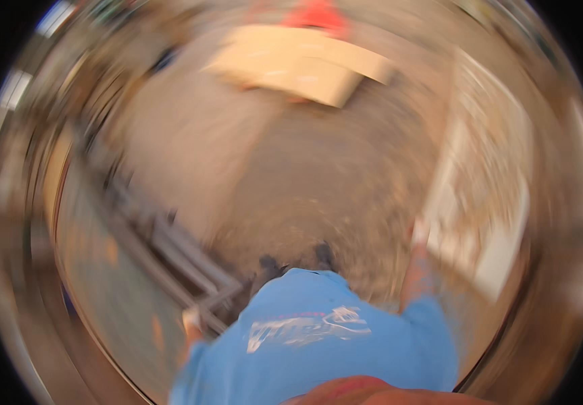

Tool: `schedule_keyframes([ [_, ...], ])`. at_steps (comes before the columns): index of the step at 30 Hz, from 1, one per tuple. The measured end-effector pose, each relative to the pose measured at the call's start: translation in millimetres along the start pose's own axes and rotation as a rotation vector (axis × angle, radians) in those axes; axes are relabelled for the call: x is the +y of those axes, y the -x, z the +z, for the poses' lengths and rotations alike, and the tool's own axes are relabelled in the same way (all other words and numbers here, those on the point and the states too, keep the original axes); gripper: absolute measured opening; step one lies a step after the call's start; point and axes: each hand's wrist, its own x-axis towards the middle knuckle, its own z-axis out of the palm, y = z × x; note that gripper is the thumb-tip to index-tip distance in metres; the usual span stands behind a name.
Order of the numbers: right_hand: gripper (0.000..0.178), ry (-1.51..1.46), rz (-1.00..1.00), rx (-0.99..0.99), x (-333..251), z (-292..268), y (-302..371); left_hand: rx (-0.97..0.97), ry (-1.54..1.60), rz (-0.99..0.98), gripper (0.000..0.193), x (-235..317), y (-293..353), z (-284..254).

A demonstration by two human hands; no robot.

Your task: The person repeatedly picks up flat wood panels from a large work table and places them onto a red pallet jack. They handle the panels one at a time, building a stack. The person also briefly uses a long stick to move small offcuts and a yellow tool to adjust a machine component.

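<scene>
Motion blur smears the whole view. My left hand [191, 318] hangs low at my left side, near the corner of a dark metal frame [218, 297]; whether it touches the frame I cannot tell. To the right, my arm reaches forward, and my right hand [419, 233] is at the near edge of a pale, white-edged rack or table [502, 266]. It may be touching that edge, but its fingers are too smeared to read. No held object can be made out in either hand.
Ahead stands a light tan boxy surface [284, 61], with something red [318, 17] behind it. A large greyish panel or tabletop [112, 270] lies on my left beside the metal frame. Brown floor [305, 162] stretches between them, with my dark shoes [324, 255] on it.
</scene>
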Motion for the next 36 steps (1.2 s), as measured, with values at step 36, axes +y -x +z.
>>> schedule_keyframes([
  [36,0.020,1.649,-0.121,-1.032,8.1,675.0,315.3,0.673,2.244,0.872,0.032,58.6,-229.0,-274.0],
])
